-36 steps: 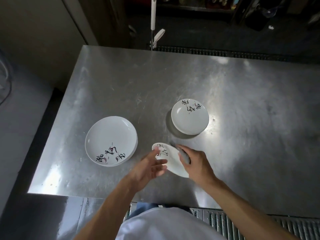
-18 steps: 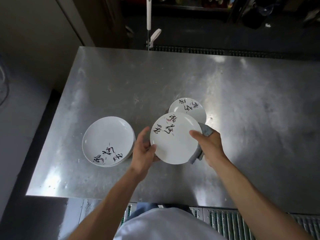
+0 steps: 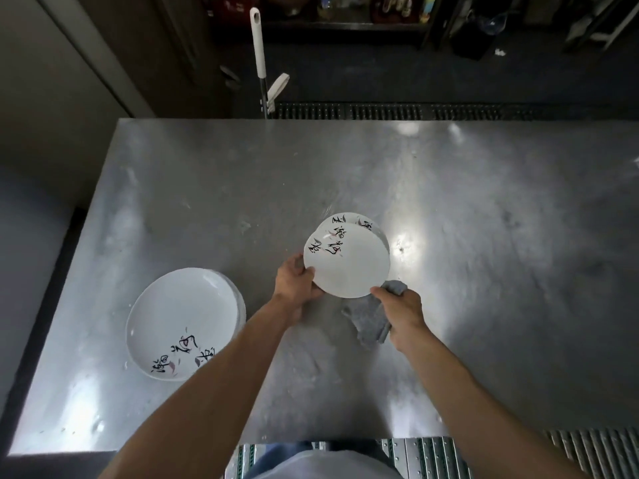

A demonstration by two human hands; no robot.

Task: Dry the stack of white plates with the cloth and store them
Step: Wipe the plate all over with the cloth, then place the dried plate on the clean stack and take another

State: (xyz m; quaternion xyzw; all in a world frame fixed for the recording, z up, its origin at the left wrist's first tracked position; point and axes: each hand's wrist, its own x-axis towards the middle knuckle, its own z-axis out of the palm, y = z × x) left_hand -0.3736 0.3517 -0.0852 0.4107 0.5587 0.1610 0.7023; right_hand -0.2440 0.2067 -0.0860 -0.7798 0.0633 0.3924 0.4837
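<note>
Gripping the held plate [image 3: 347, 267] at its left rim, the left hand [image 3: 295, 283] has its thumb on the upper face and its fingers curled underneath. The plate is round, so no long axis shows; its face is turned up toward the camera, with the black brush lettering at its far-left edge. It hangs above the steel table [image 3: 484, 236] and overlaps a second plate [image 3: 361, 221] that lies just behind it. The right hand [image 3: 403, 307] is clenched round a grey cloth [image 3: 370, 321], and its thumb meets the held plate's near rim. The cloth trails from that rim toward the person, along the inside of the wrist. The stack of white plates [image 3: 183, 323] sits well apart to the left, lettering at its near edge. A mop handle [image 3: 257, 43] stands beyond the table.
</note>
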